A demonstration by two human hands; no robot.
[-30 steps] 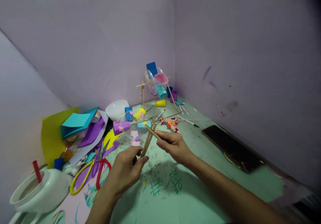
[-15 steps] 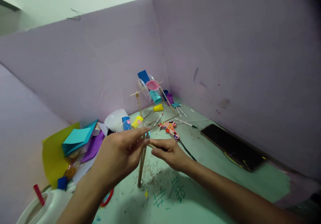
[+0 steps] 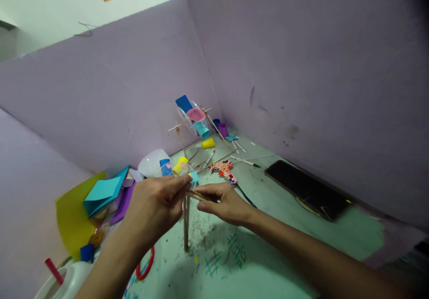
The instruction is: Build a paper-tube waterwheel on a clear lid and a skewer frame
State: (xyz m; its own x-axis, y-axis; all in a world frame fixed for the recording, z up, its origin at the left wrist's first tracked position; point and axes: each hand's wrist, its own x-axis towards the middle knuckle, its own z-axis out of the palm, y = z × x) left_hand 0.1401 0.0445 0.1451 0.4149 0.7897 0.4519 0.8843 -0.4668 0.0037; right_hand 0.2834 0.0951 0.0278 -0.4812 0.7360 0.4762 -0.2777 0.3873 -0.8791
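Thin wooden sticks (image 3: 186,227) stand almost upright in front of me, their lower end on the tabletop. My left hand (image 3: 161,198) is closed in a pinch at their upper end, and its fingertips cover the joint. From the right, my right hand (image 3: 226,204) grips a short wooden stick (image 3: 197,195) that lies crosswise and meets the upright ones at my left fingers. Whether the pieces are fastened there I cannot tell. Just beyond the hands lies a flower-patterned glue gun (image 3: 225,169) with a black cord.
Farther back, a wheel model with clear discs and coloured paper cups (image 3: 196,115) hangs on a stick frame. Markers (image 3: 246,161) and a dark phone (image 3: 304,187) lie right. Coloured paper (image 3: 103,189), a white bowl (image 3: 152,162), a red ring-shaped handle (image 3: 145,267) and a white container (image 3: 75,279) are left.
The upright sticks have gone from leaning to nearly vertical. Both hands have shifted slightly left with the sticks still held, and the view has turned a little.
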